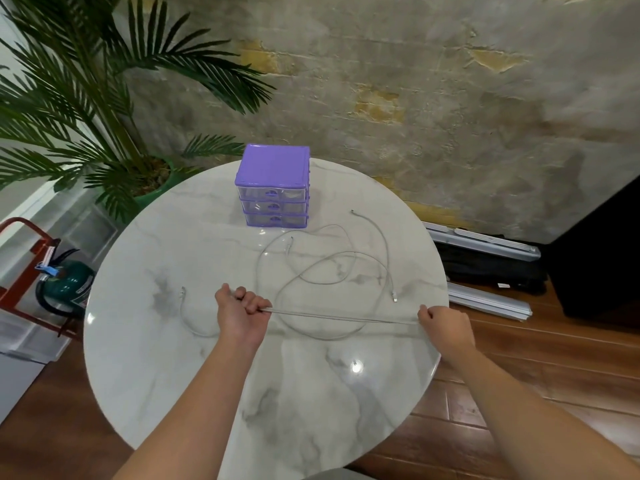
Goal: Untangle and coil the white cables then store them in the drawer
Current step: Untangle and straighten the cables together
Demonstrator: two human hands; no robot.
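White cables lie in loose overlapping loops on the round marble table. My left hand grips one doubled stretch of cable, and my right hand pinches its other end, so it runs taut and straight between them just above the table. A loose tail with a plug curls to the left of my left hand. At the far side of the table stands a purple drawer unit with three clear drawers, all closed.
A potted palm stands behind the table on the left. A fire extinguisher and a red frame sit on the floor at left. Metal rails and black bags lie on the wooden floor at right.
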